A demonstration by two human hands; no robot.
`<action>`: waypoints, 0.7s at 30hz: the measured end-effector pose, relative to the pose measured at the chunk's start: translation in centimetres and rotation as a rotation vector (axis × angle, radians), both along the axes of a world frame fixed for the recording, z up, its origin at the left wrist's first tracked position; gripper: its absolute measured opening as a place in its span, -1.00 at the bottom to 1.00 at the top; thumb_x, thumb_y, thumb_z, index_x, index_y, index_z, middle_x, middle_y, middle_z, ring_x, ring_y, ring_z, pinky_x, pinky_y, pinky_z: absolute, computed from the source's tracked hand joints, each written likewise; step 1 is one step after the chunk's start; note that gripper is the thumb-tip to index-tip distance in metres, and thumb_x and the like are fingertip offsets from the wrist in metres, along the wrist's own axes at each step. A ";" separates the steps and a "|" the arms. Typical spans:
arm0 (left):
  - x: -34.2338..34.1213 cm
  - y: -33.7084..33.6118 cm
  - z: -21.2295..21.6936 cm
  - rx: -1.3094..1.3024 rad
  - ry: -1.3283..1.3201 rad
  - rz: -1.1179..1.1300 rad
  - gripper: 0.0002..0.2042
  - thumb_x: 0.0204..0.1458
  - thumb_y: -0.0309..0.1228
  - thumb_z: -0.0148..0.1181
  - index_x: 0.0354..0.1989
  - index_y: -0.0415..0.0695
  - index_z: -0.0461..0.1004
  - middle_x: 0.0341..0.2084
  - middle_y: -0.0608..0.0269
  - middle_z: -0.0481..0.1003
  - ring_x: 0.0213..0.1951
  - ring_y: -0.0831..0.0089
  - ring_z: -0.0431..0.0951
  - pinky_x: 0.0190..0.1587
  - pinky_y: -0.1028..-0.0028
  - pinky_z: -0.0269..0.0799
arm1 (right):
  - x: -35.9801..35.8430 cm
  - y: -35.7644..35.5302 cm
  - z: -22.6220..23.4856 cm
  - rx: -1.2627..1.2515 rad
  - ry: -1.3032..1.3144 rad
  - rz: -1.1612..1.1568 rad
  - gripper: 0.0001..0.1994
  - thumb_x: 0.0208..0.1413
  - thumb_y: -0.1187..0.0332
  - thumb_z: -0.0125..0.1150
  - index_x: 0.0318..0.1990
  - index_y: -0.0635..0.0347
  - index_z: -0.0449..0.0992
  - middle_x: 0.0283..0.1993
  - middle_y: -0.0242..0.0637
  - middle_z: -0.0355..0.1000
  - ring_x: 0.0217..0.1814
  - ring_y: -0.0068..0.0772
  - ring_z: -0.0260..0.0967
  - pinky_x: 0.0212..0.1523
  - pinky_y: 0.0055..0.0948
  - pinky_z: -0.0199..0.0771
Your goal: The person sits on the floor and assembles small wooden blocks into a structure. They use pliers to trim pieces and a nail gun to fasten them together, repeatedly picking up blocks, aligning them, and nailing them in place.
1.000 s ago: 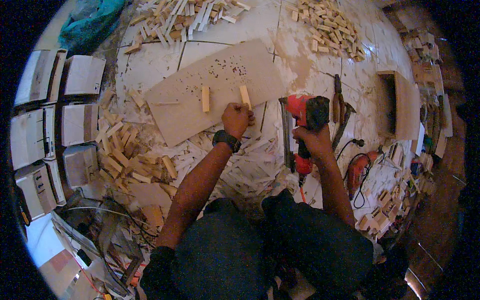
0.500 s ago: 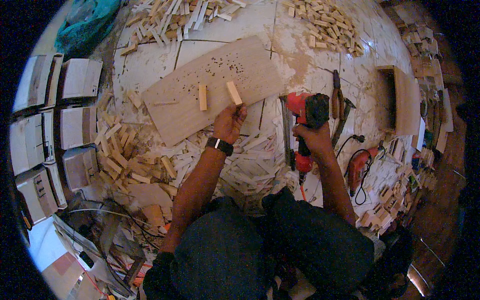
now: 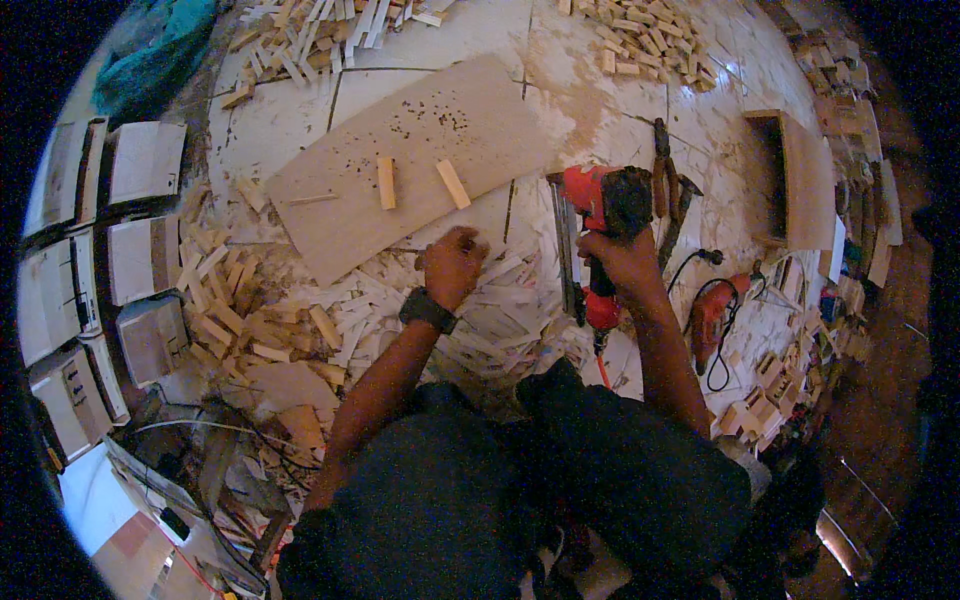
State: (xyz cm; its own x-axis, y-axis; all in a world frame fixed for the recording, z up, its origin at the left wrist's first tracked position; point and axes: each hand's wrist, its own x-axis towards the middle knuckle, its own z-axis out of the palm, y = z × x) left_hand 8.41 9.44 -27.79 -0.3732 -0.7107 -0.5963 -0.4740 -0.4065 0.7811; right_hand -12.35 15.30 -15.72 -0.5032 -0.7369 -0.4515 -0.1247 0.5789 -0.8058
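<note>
My right hand (image 3: 622, 262) is wrapped around the handle of a red and black nail gun (image 3: 592, 200), which has an orange hose at its lower end. My left hand (image 3: 452, 265), with a dark watch on the wrist, hovers just off the near edge of a flat wooden board (image 3: 340, 225). Its fingers are curled in; whether anything small is inside them is hidden. Two small wood blocks lie apart on the board, a left block (image 3: 386, 184) and a tilted right block (image 3: 453, 184). Small dark bits (image 3: 428, 120) are scattered beyond them.
Wood offcuts (image 3: 235, 315) and pale strips (image 3: 500, 310) litter the floor before me. More block piles (image 3: 650, 40) lie farther off. At right are pliers (image 3: 661, 165), a hammer (image 3: 683, 205), a corded red drill (image 3: 712, 310) and a wooden box (image 3: 805, 180). Wooden boxes (image 3: 150, 160) line the left.
My left hand has let go of the right block and drawn back toward me, its fingers curling. The right block stays on the board. The whole view has shifted slightly.
</note>
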 end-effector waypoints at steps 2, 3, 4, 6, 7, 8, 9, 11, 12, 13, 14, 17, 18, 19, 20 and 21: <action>0.0 1.3 0.0 -0.614 -0.464 -0.534 -0.84 -0.02 -0.38 0.11 -0.32 -0.21 0.43 -0.26 0.05 0.42 -0.22 0.20 0.48 -0.26 0.33 0.47 | 0.0 0.0 0.0 0.065 0.005 -0.027 -0.72 -0.28 0.53 0.26 -0.31 0.23 0.40 -0.49 -0.37 0.39 -0.53 -0.47 0.37 -0.50 -0.48 0.42; -0.1 1.6 -0.2 -0.626 -0.483 -0.540 -0.84 -0.04 -0.39 0.11 -0.32 -0.20 0.44 -0.26 0.04 0.41 -0.22 0.19 0.47 -0.26 0.31 0.47 | 0.0 0.0 -0.1 0.047 -0.044 -0.042 -0.72 -0.28 0.53 0.26 -0.31 0.23 0.40 -0.49 -0.37 0.39 -0.53 -0.47 0.37 -0.50 -0.48 0.42; -0.3 1.9 -0.4 -0.640 -0.501 -0.546 -0.83 -0.06 -0.39 0.12 -0.31 -0.19 0.44 -0.27 0.03 0.40 -0.22 0.18 0.46 -0.25 0.28 0.46 | 0.0 0.0 -0.1 0.060 -0.071 -0.082 -0.72 -0.28 0.53 0.26 -0.31 0.22 0.40 -0.49 -0.37 0.39 -0.53 -0.47 0.37 -0.50 -0.48 0.42; -0.5 2.1 -0.8 -0.627 -0.525 -0.546 -0.83 -0.08 -0.39 0.12 -0.31 -0.17 0.44 -0.27 0.03 0.40 -0.21 0.17 0.45 -0.26 0.26 0.45 | 0.0 0.0 -0.2 0.071 -0.067 -0.084 -0.72 -0.28 0.53 0.26 -0.31 0.21 0.40 -0.49 -0.37 0.38 -0.52 -0.47 0.38 -0.49 -0.48 0.43; -0.6 2.2 -1.0 -0.601 -0.537 -0.539 -0.82 -0.08 -0.39 0.12 -0.31 -0.17 0.44 -0.28 0.03 0.40 -0.20 0.17 0.45 -0.26 0.27 0.45 | 0.0 0.0 -0.2 0.067 -0.039 -0.041 -0.72 -0.28 0.53 0.26 -0.31 0.21 0.40 -0.49 -0.37 0.38 -0.52 -0.47 0.38 -0.49 -0.48 0.43; -0.6 2.2 -1.1 -0.598 -0.542 -0.524 -0.82 -0.09 -0.39 0.12 -0.30 -0.17 0.43 -0.28 0.03 0.40 -0.19 0.17 0.44 -0.26 0.27 0.45 | 0.1 0.0 -0.3 0.047 -0.004 -0.003 -0.71 -0.28 0.53 0.26 -0.31 0.21 0.40 -0.49 -0.37 0.38 -0.52 -0.47 0.38 -0.48 -0.47 0.44; -0.6 2.2 -1.2 -0.581 -0.548 -0.520 -0.81 -0.09 -0.38 0.12 -0.30 -0.17 0.43 -0.28 0.04 0.40 -0.18 0.17 0.44 -0.25 0.27 0.44 | 0.1 -0.1 -0.3 0.037 -0.001 0.017 -0.71 -0.28 0.53 0.26 -0.30 0.21 0.40 -0.48 -0.37 0.38 -0.51 -0.47 0.38 -0.48 -0.47 0.44; -0.5 2.6 -1.3 -0.585 -0.537 -0.506 -0.79 -0.09 -0.37 0.12 -0.29 -0.17 0.42 -0.30 0.06 0.40 -0.17 0.17 0.43 -0.24 0.27 0.44 | 0.2 -0.2 -0.3 -0.004 0.022 0.042 -0.71 -0.29 0.53 0.26 -0.30 0.21 0.40 -0.46 -0.37 0.39 -0.50 -0.47 0.38 -0.47 -0.47 0.44; -0.5 2.8 -1.3 -0.609 -0.493 -0.482 -0.80 -0.10 -0.36 0.11 -0.30 -0.18 0.43 -0.30 0.02 0.40 -0.19 0.11 0.43 -0.23 0.22 0.42 | 0.3 -0.2 -0.3 0.013 0.014 0.040 -0.70 -0.29 0.54 0.26 -0.29 0.21 0.40 -0.46 -0.37 0.39 -0.49 -0.47 0.39 -0.47 -0.47 0.44; -0.5 3.2 -1.4 -0.630 -0.449 -0.458 -0.80 -0.11 -0.36 0.10 -0.31 -0.18 0.43 -0.31 -0.02 0.41 -0.22 0.05 0.43 -0.23 0.16 0.41 | 0.3 -0.3 -0.3 0.032 0.006 0.039 -0.70 -0.29 0.54 0.26 -0.29 0.21 0.40 -0.46 -0.37 0.39 -0.49 -0.47 0.39 -0.47 -0.47 0.44; -0.6 3.4 -1.5 -0.612 -0.439 -0.450 -0.80 -0.11 -0.36 0.09 -0.33 -0.18 0.44 -0.32 -0.07 0.41 -0.25 0.00 0.43 -0.23 0.10 0.39 | 0.4 -0.3 -0.2 0.048 -0.002 0.039 -0.69 -0.29 0.54 0.26 -0.28 0.22 0.40 -0.45 -0.37 0.39 -0.48 -0.47 0.39 -0.47 -0.47 0.44; -1.0 4.0 -1.9 -0.617 -0.530 -0.530 -0.84 -0.05 -0.38 0.04 -0.31 -0.15 0.40 -0.32 0.10 0.41 -0.16 0.19 0.42 -0.22 0.26 0.41 | 0.7 -0.4 -0.1 -0.031 -0.044 0.006 -0.67 -0.29 0.55 0.25 -0.25 0.22 0.41 -0.44 -0.37 0.40 -0.47 -0.48 0.38 -0.47 -0.48 0.43; -1.0 4.0 -1.9 -0.670 -0.557 -0.566 -0.84 -0.05 -0.38 0.03 -0.30 -0.15 0.40 -0.34 0.10 0.41 -0.17 0.19 0.43 -0.23 0.27 0.41 | 0.7 -0.3 -0.1 -0.005 -0.045 -0.007 -0.67 -0.28 0.55 0.25 -0.23 0.23 0.41 -0.44 -0.36 0.40 -0.48 -0.48 0.39 -0.46 -0.48 0.43; -1.1 4.1 -1.9 -0.737 -0.553 -0.587 -0.84 -0.06 -0.39 0.02 -0.30 -0.15 0.41 -0.36 0.11 0.42 -0.19 0.20 0.44 -0.23 0.27 0.41 | 0.7 -0.3 -0.2 0.010 -0.060 -0.006 -0.66 -0.28 0.55 0.24 -0.22 0.23 0.42 -0.43 -0.36 0.40 -0.48 -0.48 0.39 -0.46 -0.48 0.42; -1.0 4.2 -1.9 -0.756 -0.574 -0.644 -0.84 -0.06 -0.39 0.01 -0.30 -0.14 0.41 -0.38 0.11 0.43 -0.21 0.21 0.45 -0.23 0.27 0.40 | 0.7 -0.3 -0.2 0.011 -0.081 -0.001 -0.65 -0.28 0.55 0.24 -0.21 0.23 0.42 -0.43 -0.36 0.41 -0.48 -0.48 0.39 -0.46 -0.48 0.42; -0.8 4.2 -1.7 -0.748 -0.531 -0.608 -0.85 -0.05 -0.40 0.01 -0.30 -0.15 0.40 -0.40 0.11 0.44 -0.24 0.20 0.47 -0.25 0.27 0.40 | 0.6 -0.2 -0.3 0.026 -0.064 0.003 -0.65 -0.28 0.55 0.24 -0.21 0.23 0.42 -0.43 -0.35 0.41 -0.48 -0.48 0.39 -0.46 -0.48 0.42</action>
State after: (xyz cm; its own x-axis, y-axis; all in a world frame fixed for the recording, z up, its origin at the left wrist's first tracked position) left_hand 7.60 13.61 -29.52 -0.6070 -0.7436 -0.2804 -0.7831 0.4996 0.3703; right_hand -11.73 15.07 -15.99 -0.4705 -0.7257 -0.5020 -0.0746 0.5996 -0.7968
